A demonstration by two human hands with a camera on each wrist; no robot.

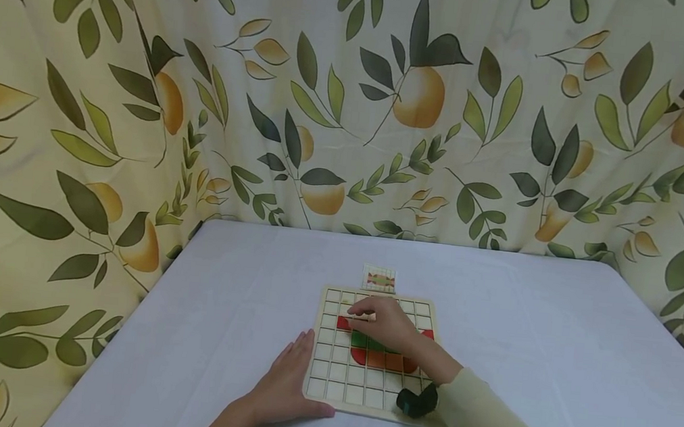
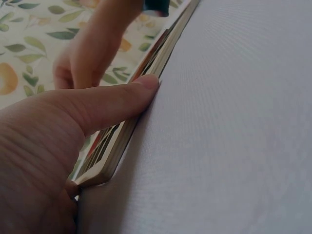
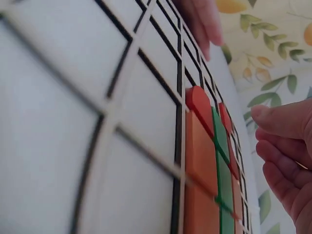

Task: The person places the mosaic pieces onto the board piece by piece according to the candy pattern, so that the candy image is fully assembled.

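Note:
A wooden grid board lies on the table, with red, orange and green pieces set in its squares. My left hand rests at the board's near left corner, fingers straight along the left side. Its thumb lies against the front edge. Over the upper middle of the grid hovers my right hand, thumb and index finger slightly apart near a red piece at the left. No piece shows between its loosely bent fingers. The hand hides some of the squares.
Just beyond the board's far edge lies a small card printed with a grid and a coloured pattern. The black wrist camera hangs over the board's near right corner. A white cloth covers the table; behind it hangs a leaf-and-fruit curtain.

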